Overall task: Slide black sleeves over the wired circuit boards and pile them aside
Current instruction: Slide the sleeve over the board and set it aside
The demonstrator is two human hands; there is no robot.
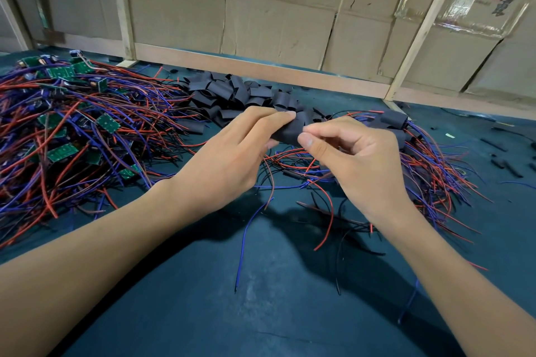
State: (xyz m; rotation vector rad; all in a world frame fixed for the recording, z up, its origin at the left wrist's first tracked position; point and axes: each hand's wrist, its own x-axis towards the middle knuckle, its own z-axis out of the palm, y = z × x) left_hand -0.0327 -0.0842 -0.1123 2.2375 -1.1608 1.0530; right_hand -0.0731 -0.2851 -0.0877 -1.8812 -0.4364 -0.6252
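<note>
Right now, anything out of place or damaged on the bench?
Nothing damaged that I can see. Only oddity: small black offcuts scattered on the mat at far right, away from the spare sleeve pile. Left hand and right hand both grip one black sleeve; bare boards heaped left.

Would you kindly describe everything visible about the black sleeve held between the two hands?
The black sleeve is a short, matte tube, apparently soft plastic or rubber. It is held roughly level above the dark green table, in front of the heap of loose sleeves. The left hand pinches its left end and the right hand its right end. Red, blue and black wires trail beneath it; whether a board sits inside is hidden.
</note>
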